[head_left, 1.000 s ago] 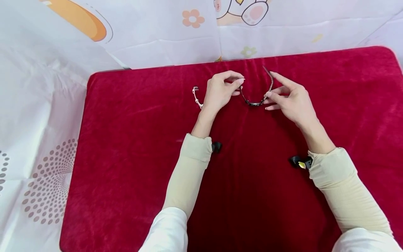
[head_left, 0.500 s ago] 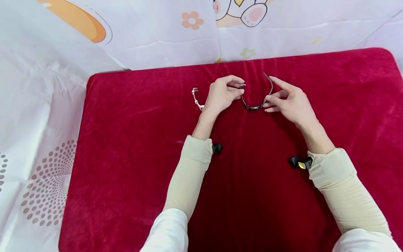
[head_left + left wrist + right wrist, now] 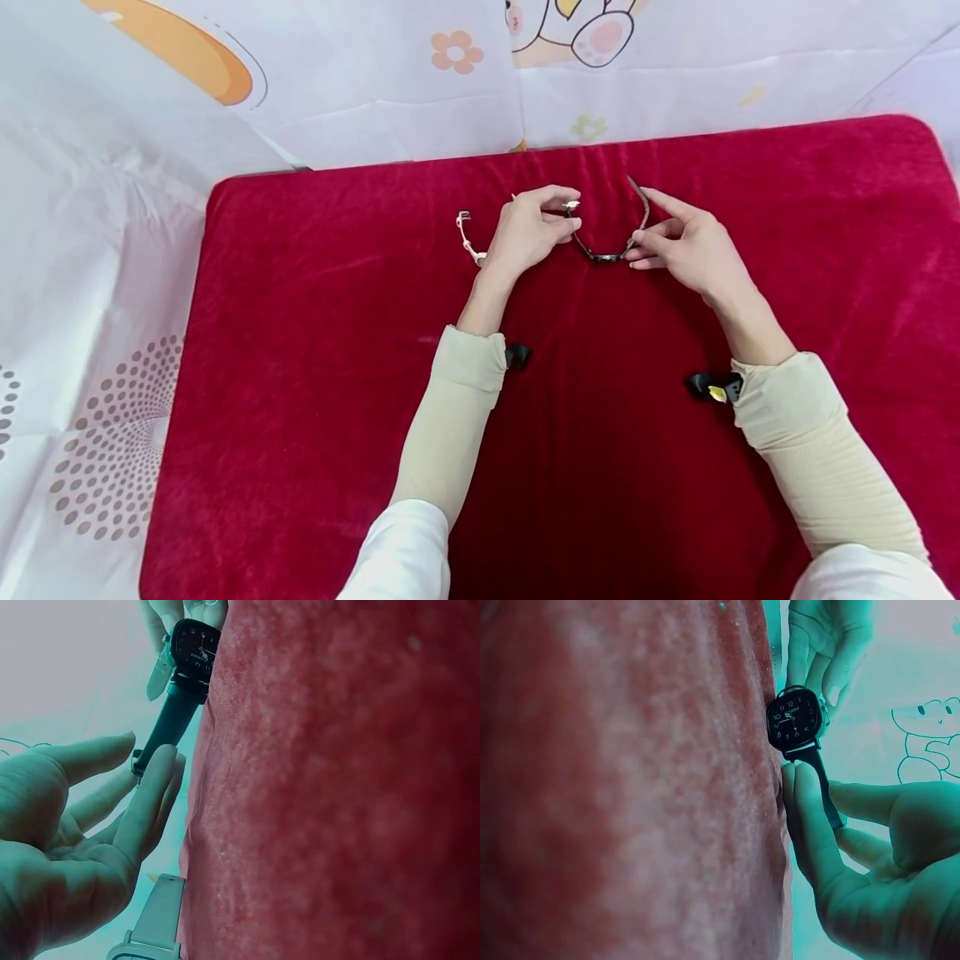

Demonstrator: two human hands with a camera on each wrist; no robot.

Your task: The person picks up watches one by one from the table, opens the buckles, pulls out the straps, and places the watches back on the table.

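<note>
A dark wristwatch with a black face hangs in a U shape just above the red velvet pad. My left hand pinches its buckle end between thumb and forefinger. The other strap is pinched by my right hand, whose forefinger lies straight along it. In the left wrist view the watch face sits near the top against the pad's edge, with my left hand below it.
A pale pink watch lies on the pad just left of my left hand; its strap shows in the left wrist view. White printed sheets surround the pad. Small black cameras sit at both wrists.
Both hands have sunk slightly toward the pad with the dark watch. The left fingers have tightened on the buckle end.
</note>
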